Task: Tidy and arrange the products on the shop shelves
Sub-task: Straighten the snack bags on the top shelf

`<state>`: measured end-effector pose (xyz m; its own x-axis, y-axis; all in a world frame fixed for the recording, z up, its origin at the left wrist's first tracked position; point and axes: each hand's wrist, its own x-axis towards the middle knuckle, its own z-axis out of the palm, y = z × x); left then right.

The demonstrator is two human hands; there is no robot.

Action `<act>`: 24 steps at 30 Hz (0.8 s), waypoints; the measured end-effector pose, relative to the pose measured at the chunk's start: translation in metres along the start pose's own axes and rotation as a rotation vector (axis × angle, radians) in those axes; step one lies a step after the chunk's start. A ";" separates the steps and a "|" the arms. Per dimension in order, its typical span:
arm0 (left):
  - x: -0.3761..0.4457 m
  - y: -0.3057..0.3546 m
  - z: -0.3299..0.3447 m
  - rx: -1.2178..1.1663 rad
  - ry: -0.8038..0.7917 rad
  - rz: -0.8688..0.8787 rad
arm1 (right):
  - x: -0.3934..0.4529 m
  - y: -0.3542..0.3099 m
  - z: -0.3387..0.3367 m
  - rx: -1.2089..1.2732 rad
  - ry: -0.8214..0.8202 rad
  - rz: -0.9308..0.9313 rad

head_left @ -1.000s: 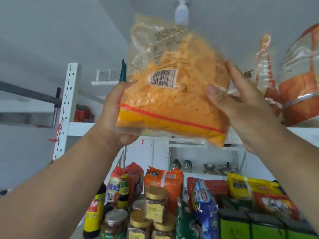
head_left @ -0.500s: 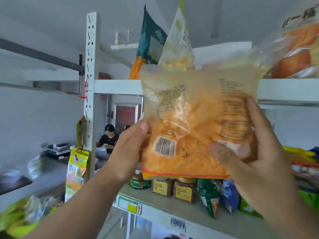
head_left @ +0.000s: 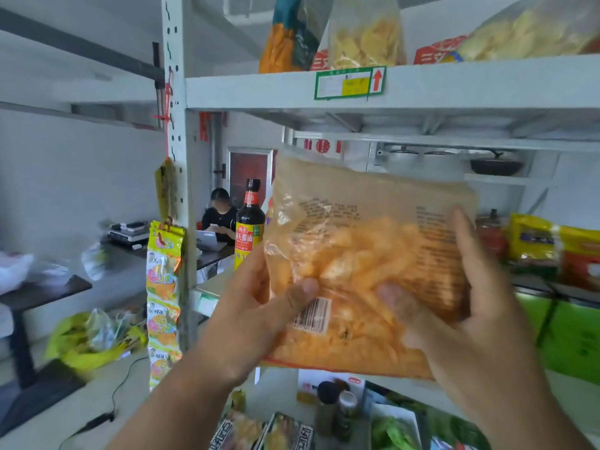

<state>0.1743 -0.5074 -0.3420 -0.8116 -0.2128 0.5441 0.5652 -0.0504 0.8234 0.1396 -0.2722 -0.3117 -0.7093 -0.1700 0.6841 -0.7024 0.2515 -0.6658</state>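
Observation:
I hold a clear bag of orange snack pieces (head_left: 357, 254) upright in front of the middle shelf, its printed back and barcode facing me. My left hand (head_left: 256, 306) grips its lower left edge, thumb pressed on the front near the barcode. My right hand (head_left: 454, 306) grips the right side, thumb on the front and fingers wrapped behind. The top shelf (head_left: 454, 86) above carries a teal and orange bag (head_left: 289, 34) and clear bags of yellow chips (head_left: 363, 34).
A dark soy sauce bottle (head_left: 250, 225) stands at the middle shelf's left end. Yellow and red packets (head_left: 552, 245) sit at the right. A strip of snack sachets (head_left: 162, 300) hangs on the white upright (head_left: 177, 125). Bottles and packets fill the lower shelf. A person sits at a desk behind.
The bag has come down from above the top shelf to the level of the middle shelf. Both hands kept hold of it, and my view has dropped with it.

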 end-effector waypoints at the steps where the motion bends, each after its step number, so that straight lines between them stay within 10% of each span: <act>1: -0.002 -0.003 -0.004 -0.038 -0.025 -0.012 | -0.001 0.002 0.001 0.027 0.028 0.004; 10: -0.005 0.005 -0.017 -0.612 -0.304 -0.143 | -0.007 -0.002 0.007 0.262 0.078 0.051; 18: -0.030 0.005 -0.001 -0.216 0.227 0.013 | -0.009 -0.007 0.011 0.126 -0.013 0.025; 24: -0.045 0.016 0.018 0.075 0.044 0.108 | -0.013 -0.020 0.027 0.360 -0.255 0.068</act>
<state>0.2170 -0.4813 -0.3505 -0.7381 -0.2557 0.6243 0.6353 0.0482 0.7708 0.1618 -0.3008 -0.3153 -0.7147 -0.4052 0.5701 -0.5977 -0.0696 -0.7987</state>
